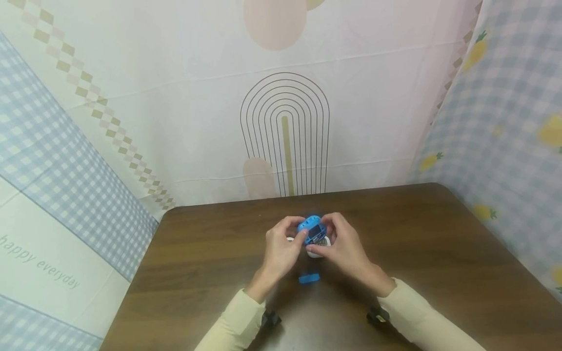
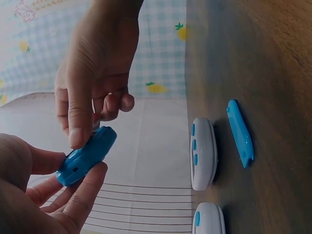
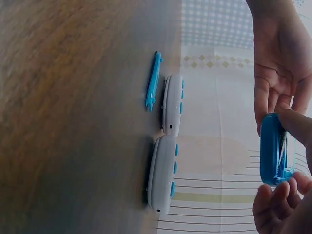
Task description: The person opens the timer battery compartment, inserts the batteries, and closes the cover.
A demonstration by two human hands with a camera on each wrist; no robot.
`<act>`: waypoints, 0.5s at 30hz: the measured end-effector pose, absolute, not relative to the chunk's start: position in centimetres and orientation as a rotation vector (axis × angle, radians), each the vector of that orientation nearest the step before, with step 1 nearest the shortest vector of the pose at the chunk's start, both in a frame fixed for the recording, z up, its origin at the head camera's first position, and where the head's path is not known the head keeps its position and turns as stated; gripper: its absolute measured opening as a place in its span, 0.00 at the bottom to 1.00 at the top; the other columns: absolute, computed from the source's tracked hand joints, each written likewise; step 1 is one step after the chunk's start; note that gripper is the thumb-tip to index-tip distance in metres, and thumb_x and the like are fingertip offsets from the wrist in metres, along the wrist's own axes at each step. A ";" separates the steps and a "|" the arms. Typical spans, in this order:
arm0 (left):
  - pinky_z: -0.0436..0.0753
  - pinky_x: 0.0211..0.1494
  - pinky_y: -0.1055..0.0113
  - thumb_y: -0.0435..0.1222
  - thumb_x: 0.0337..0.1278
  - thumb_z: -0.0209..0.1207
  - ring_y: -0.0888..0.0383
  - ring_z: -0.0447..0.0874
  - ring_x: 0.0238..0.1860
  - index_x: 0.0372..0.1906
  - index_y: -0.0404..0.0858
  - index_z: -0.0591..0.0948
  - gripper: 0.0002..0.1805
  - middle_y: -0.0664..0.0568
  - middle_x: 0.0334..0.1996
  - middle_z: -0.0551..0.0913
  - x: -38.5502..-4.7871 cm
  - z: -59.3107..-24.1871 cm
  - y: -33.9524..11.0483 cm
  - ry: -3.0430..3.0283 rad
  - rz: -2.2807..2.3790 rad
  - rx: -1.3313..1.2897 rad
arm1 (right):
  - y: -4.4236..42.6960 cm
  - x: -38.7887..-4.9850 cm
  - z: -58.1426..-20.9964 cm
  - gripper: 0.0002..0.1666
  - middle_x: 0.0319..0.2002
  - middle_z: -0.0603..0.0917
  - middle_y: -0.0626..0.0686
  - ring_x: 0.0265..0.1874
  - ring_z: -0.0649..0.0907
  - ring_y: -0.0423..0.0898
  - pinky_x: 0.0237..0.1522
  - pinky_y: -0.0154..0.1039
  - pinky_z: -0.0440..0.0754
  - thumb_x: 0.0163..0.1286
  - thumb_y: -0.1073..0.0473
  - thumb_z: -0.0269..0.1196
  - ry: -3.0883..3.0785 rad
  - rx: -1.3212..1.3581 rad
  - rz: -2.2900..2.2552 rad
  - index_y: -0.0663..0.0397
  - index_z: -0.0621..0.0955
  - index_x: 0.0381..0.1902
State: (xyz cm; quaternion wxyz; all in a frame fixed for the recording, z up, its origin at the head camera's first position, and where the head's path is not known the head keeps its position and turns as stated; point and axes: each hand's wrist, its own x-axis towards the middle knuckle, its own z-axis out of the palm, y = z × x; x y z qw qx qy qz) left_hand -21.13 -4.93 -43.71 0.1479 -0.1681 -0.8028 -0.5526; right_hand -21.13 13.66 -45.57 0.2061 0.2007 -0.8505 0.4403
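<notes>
In the head view, a blue handheld device (image 1: 312, 228) with a small dark screen is held up above the table between both hands. My left hand (image 1: 282, 248) pinches its left side; in the left wrist view the thumb and fingers close round its near end. My right hand (image 1: 347, 246) grips the opposite side, its thumb and fingertips on the blue case (image 3: 269, 148) in the right wrist view. The inner side of the case is partly hidden by the fingers. Below the hands rest two white rounded devices with blue buttons, one (image 2: 204, 153) nearer the loose blue strip (image 2: 240, 133).
The brown wooden table (image 1: 202, 273) has its back edge against a patterned cloth (image 1: 197, 122). Checked cloths hang at left and right. The blue strip lies in front of the white devices, between the forearms. Each wrist carries a small black camera.
</notes>
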 end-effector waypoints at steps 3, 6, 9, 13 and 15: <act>0.89 0.35 0.71 0.28 0.66 0.69 0.53 0.91 0.34 0.53 0.35 0.86 0.12 0.43 0.43 0.91 -21.1 -43.6 -5.0 -2.289 -1.619 -0.483 | 13.7 -21.2 -45.6 0.47 0.45 0.75 0.53 0.34 0.78 0.53 0.29 0.33 0.80 0.46 0.55 0.89 -2.351 0.540 1.216 0.56 0.76 0.61; 0.89 0.35 0.70 0.28 0.67 0.69 0.53 0.91 0.35 0.54 0.36 0.86 0.13 0.44 0.44 0.91 -21.1 -43.5 -5.0 -2.282 -1.639 -0.482 | 13.7 -21.4 -45.6 0.51 0.50 0.75 0.54 0.34 0.78 0.48 0.29 0.34 0.82 0.47 0.54 0.88 -2.356 0.551 1.215 0.55 0.76 0.66; 0.90 0.35 0.70 0.29 0.67 0.68 0.53 0.91 0.36 0.54 0.36 0.87 0.13 0.44 0.46 0.91 -21.1 -43.4 -5.1 -2.278 -1.651 -0.478 | 13.9 -21.5 -45.7 0.51 0.47 0.79 0.52 0.32 0.79 0.43 0.30 0.34 0.84 0.50 0.55 0.87 -2.372 0.587 1.245 0.54 0.75 0.69; 0.90 0.36 0.70 0.29 0.67 0.69 0.54 0.91 0.36 0.55 0.36 0.87 0.13 0.44 0.46 0.91 -21.0 -43.4 -5.1 -2.274 -1.649 -0.472 | 14.0 -21.5 -45.7 0.50 0.35 0.82 0.49 0.25 0.78 0.42 0.25 0.34 0.82 0.54 0.55 0.85 -2.412 0.615 1.295 0.51 0.74 0.72; 0.90 0.36 0.70 0.30 0.67 0.69 0.55 0.91 0.36 0.55 0.36 0.87 0.13 0.45 0.46 0.91 -21.0 -43.4 -5.1 -2.281 -1.644 -0.471 | 14.1 -21.5 -45.7 0.49 0.33 0.82 0.49 0.22 0.78 0.42 0.23 0.35 0.80 0.56 0.54 0.84 -2.430 0.618 1.322 0.50 0.73 0.72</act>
